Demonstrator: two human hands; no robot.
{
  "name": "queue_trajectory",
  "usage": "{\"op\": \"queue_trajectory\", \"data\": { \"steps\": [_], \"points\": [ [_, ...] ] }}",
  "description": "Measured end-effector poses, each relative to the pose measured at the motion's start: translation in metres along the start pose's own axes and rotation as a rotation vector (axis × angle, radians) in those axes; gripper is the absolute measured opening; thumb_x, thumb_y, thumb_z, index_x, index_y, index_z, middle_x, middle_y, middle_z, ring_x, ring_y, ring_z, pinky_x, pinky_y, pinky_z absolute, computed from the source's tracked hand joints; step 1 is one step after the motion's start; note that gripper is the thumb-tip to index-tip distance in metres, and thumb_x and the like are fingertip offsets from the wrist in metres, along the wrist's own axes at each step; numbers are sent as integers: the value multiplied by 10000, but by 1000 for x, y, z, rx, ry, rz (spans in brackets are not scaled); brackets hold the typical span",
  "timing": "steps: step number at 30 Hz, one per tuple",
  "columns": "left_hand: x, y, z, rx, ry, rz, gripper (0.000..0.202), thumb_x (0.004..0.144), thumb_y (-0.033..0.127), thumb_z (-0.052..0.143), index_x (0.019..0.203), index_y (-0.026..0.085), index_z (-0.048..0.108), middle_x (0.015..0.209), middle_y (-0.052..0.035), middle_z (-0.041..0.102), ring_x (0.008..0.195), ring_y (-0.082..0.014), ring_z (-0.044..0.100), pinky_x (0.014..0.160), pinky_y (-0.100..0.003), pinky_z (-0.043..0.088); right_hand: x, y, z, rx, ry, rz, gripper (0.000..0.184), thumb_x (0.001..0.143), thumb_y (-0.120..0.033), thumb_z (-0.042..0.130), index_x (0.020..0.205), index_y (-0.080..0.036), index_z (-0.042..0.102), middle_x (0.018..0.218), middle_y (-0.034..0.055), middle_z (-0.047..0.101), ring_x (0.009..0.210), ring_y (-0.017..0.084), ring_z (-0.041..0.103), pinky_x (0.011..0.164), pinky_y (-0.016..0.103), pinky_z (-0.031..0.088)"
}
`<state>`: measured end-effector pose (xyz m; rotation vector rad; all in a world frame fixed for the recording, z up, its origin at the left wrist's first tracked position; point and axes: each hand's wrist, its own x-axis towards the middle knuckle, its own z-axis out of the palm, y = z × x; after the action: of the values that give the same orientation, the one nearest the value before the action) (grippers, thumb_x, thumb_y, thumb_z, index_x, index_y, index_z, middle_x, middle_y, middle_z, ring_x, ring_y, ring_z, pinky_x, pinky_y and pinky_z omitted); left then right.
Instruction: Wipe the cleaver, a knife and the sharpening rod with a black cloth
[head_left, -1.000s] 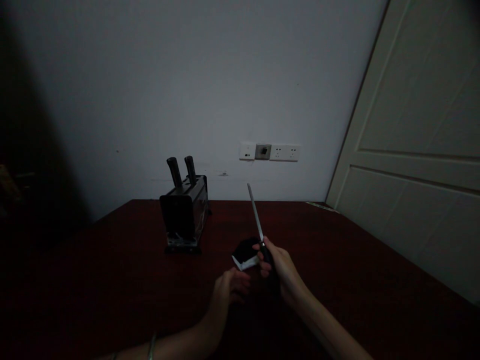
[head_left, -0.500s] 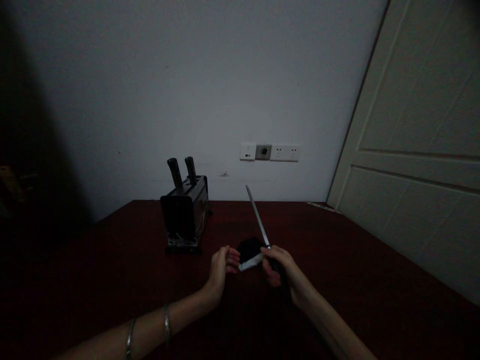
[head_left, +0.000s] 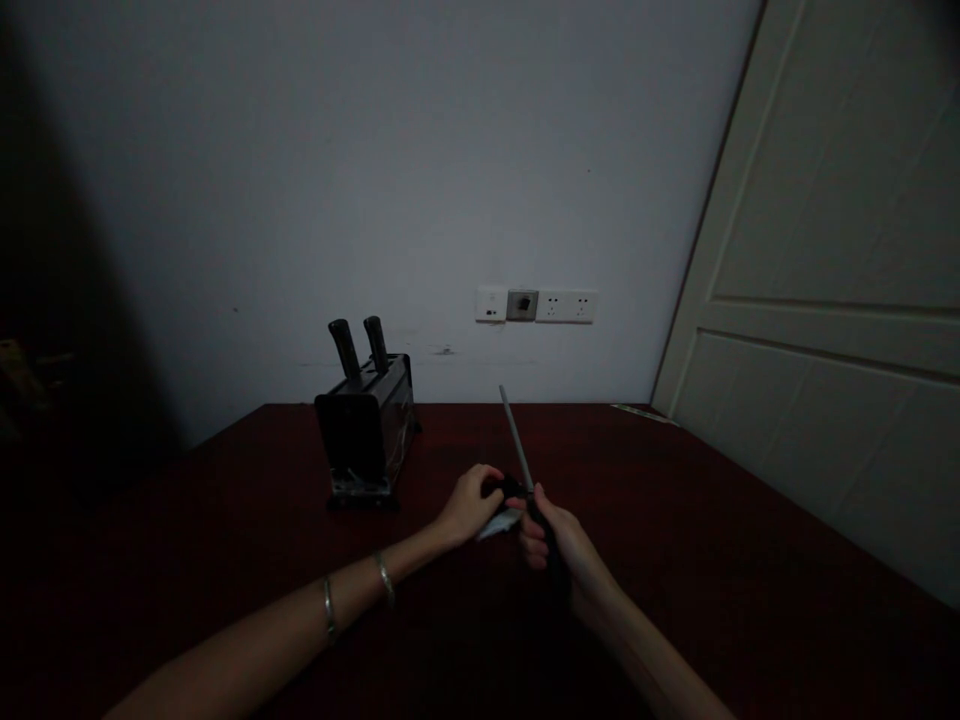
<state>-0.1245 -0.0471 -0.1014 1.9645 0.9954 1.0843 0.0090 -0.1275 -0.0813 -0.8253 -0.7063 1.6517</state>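
Observation:
My right hand (head_left: 551, 540) is wrapped round the dark handle of a honing steel (head_left: 515, 435). Its thin grey rod points up and away, tilted a little to the left. Just left of it, my left hand (head_left: 474, 503) curls its thumb and forefinger onto a black cloth-like piece (head_left: 511, 487), mostly hidden by the fingers. Under both hands, on the table, shows a white folded piece (head_left: 499, 524), too dim to name surely. Two silver bangles circle my left forearm.
A dark knife block (head_left: 364, 430) with two black handles (head_left: 360, 347) standing in it is at the left of the red-brown table (head_left: 645, 560). Behind rises a pale wall with sockets (head_left: 566, 306). A white panelled door (head_left: 840, 300) borders the right side.
My left hand has moved right and forward onto the black piece, its fingers now curled on it. The honing steel's tip has dropped slightly, still in my right hand.

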Motion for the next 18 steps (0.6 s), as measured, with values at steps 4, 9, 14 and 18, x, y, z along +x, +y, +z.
{"op": "queue_trajectory", "data": {
  "steps": [4,9,14,18],
  "points": [
    [1,-1,5,95,-231,152,310,652,219,620,962,206,630,1169,-70,586,1160,-250,453,1045,-386,252,-1,1,-4,74,-74,32,431,682,-533,652,760,-120,557,396,-109,349,309,13,254,319,152,180],
    [2,-4,10,145,-383,228,322,626,205,673,945,235,644,1195,-26,584,1215,-230,429,1091,-362,192,1,5,-6,99,-170,73,444,638,-561,665,712,-141,543,365,-119,327,289,13,220,307,158,125],
    [4,-13,12,92,-230,191,205,725,198,594,914,240,660,1035,-20,661,1061,-192,552,993,-302,342,3,6,-10,81,-150,65,476,570,-572,705,705,-140,556,352,-120,335,279,14,232,307,166,122],
    [23,-30,9,90,91,55,242,831,265,454,953,153,631,913,-79,664,834,-207,607,787,-323,453,5,5,-14,60,-75,43,489,604,-592,671,745,-136,566,349,-121,335,276,19,253,316,166,132]
  ]
}}
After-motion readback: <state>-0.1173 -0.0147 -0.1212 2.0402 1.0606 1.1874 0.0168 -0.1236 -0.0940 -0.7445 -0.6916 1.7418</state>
